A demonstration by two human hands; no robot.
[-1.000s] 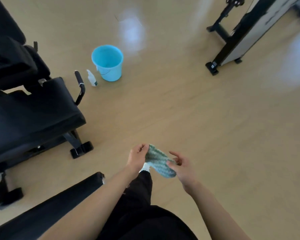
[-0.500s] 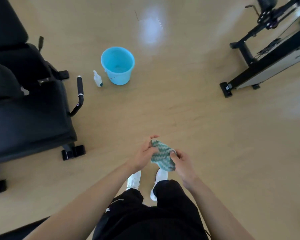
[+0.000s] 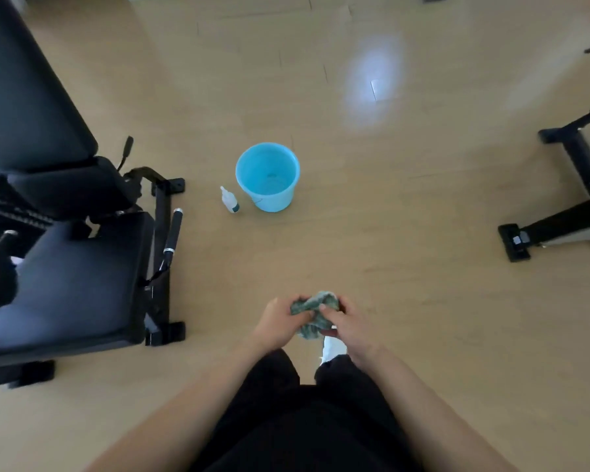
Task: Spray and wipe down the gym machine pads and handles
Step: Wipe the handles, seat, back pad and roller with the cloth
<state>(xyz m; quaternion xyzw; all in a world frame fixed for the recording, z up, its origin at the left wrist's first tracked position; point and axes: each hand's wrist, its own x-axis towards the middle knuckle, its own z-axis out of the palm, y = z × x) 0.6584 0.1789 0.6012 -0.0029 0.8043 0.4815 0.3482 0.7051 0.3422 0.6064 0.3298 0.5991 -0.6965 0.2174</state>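
Both hands, left (image 3: pixel 280 320) and right (image 3: pixel 346 323), gripping bunched cloth (image 3: pixel 312 310); soft, light, likely best held wadded mid-bundle.

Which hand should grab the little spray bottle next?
Probably the left hand. The spray bottle stands on the floor ahead and left of both hands, beside the bucket. The right hand can hold the cloth.
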